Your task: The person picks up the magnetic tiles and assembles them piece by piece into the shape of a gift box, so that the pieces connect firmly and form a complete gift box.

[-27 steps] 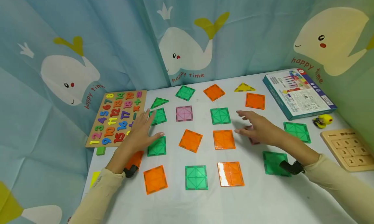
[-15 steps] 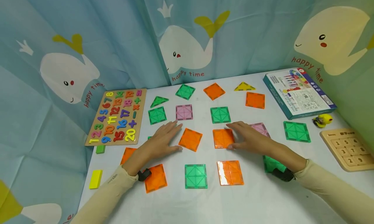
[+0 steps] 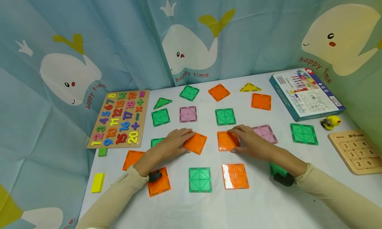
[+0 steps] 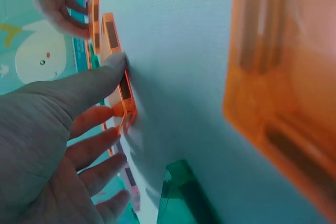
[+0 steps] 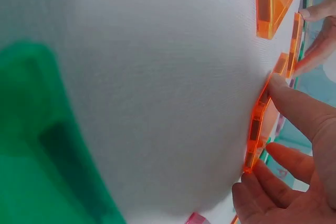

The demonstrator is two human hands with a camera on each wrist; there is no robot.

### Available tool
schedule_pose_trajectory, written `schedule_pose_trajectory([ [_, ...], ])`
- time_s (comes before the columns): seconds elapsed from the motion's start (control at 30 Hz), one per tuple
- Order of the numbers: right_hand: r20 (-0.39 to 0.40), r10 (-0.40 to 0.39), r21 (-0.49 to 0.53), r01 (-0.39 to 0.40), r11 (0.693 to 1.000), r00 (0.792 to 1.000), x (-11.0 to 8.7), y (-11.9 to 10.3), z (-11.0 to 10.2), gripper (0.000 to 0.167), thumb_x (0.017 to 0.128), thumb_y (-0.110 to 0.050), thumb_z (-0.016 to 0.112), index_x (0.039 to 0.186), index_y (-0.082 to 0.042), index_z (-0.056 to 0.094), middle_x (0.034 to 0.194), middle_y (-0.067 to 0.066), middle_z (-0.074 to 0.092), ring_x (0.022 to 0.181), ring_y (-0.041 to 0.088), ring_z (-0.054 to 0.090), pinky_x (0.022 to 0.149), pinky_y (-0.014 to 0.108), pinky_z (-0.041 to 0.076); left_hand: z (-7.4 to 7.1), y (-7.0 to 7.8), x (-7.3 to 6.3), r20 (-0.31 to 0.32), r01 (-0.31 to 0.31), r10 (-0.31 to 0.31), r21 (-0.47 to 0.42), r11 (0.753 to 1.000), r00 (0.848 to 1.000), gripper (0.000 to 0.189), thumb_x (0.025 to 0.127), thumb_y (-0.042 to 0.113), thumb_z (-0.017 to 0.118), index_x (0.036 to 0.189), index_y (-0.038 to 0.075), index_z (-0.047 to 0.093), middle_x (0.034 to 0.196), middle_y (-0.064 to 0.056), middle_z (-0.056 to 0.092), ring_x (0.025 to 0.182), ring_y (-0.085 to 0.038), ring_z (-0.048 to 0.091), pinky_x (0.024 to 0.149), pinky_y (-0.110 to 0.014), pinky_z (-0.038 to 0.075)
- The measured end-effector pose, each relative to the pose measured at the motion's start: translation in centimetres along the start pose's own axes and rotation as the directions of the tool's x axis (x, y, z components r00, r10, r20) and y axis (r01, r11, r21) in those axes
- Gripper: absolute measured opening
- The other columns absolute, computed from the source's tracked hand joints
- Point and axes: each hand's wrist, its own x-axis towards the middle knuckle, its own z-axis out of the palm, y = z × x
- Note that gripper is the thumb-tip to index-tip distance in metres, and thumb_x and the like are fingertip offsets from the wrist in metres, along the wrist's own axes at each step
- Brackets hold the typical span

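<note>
In the head view my left hand [image 3: 171, 143] lies at the left side of a tilted orange square magnetic tile [image 3: 197, 143]. Its thumb and index finger pinch that tile's edges in the left wrist view, while the other fingers spread apart. My right hand [image 3: 252, 143] grips a second orange square magnetic tile [image 3: 225, 141] by its right side. The right wrist view has the right thumb [image 5: 294, 95] on one edge and the fingertips at another. Both tiles lie on the white tabletop with a gap between them. Behind the right hand is a pink tile [image 3: 265, 133], partly covered.
Several green and orange square tiles surround the hands, including a green tile [image 3: 200, 180] in front. A number board [image 3: 119, 119] lies left. A box [image 3: 307, 94], a yellow figure [image 3: 330, 122] and a wooden number board [image 3: 356, 151] stand right. Curtains close off the back.
My left hand has moved right and forward, then down onto the left orange tile. My right hand has moved left, off the pink tile's area, onto the other orange tile.
</note>
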Motion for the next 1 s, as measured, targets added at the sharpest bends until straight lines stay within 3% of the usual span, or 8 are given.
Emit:
schedule_pose_trajectory([
  [0.27, -0.018, -0.065, 0.008, 0.065, 0.998, 0.998, 0.4, -0.6, 0.2, 0.063, 0.091, -0.024, 0.085, 0.145, -0.002, 0.060, 0.148, 0.021, 0.052, 0.137, 0.044, 0.047, 0.112, 0.063, 0.046, 0.7, 0.6, 0.0, -0.089, 0.055, -0.052, 0.033, 0.998, 0.995, 0.077, 0.100, 0.046, 0.072, 0.163, 0.015, 0.042, 0.159, -0.011, 0.043, 0.148, -0.032, 0.038, 0.126, -0.049, 0.032],
  [0.63, -0.010, -0.153, 0.005, 0.153, 0.988, 0.988, 1.9, -1.8, 1.4, 0.059, 0.092, -0.023, 0.085, 0.140, 0.000, 0.062, 0.143, 0.018, 0.056, 0.135, 0.042, 0.049, 0.114, 0.061, 0.045, 1.7, 1.6, 0.9, -0.138, 0.058, -0.044, 0.098, 0.994, 0.990, 0.079, 0.093, 0.051, 0.078, 0.154, 0.010, 0.052, 0.141, -0.012, 0.052, 0.133, -0.031, 0.047, 0.118, -0.045, 0.041],
  [1.0, -0.008, -0.182, -0.023, 0.182, 0.983, 0.983, 2.1, -2.1, 1.5, 0.058, 0.089, -0.021, 0.087, 0.138, 0.000, 0.063, 0.143, 0.019, 0.057, 0.135, 0.043, 0.049, 0.114, 0.060, 0.045, 1.7, 2.3, 0.9, -0.150, 0.069, -0.048, 0.135, 0.988, 0.987, 0.078, 0.093, 0.051, 0.078, 0.153, 0.009, 0.052, 0.138, -0.014, 0.054, 0.130, -0.033, 0.050, 0.118, -0.048, 0.040],
])
